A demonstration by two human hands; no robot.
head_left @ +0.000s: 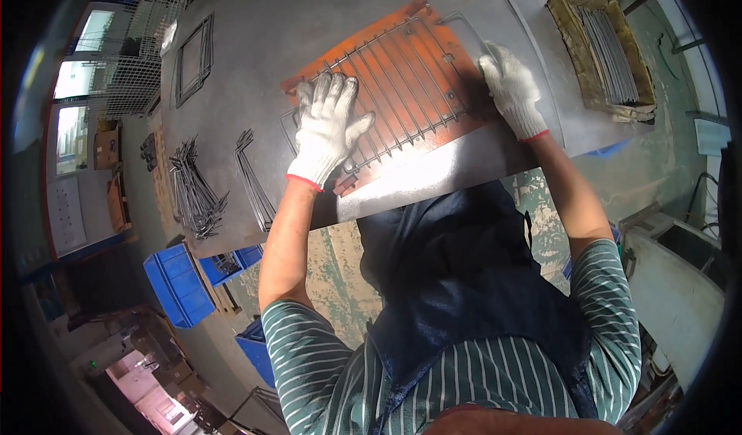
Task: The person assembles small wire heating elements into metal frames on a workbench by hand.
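Note:
A wire grid rack (402, 87) lies flat on an orange-brown jig plate (421, 52) on the grey metal table (255, 40). My left hand (328, 126), in a white knit glove, presses flat on the rack's left part with fingers spread. At the rack's right edge my right hand (510, 87), also gloved, has its fingers on the outer frame wire. Neither hand closes around anything that I can see.
Bent wire pieces (197, 191) and long wire rods (253, 180) lie at the table's left. A wire frame (193, 60) rests at the far left. A worn box of straight rods (607, 48) stands at the right. Blue bins (179, 284) sit on the floor.

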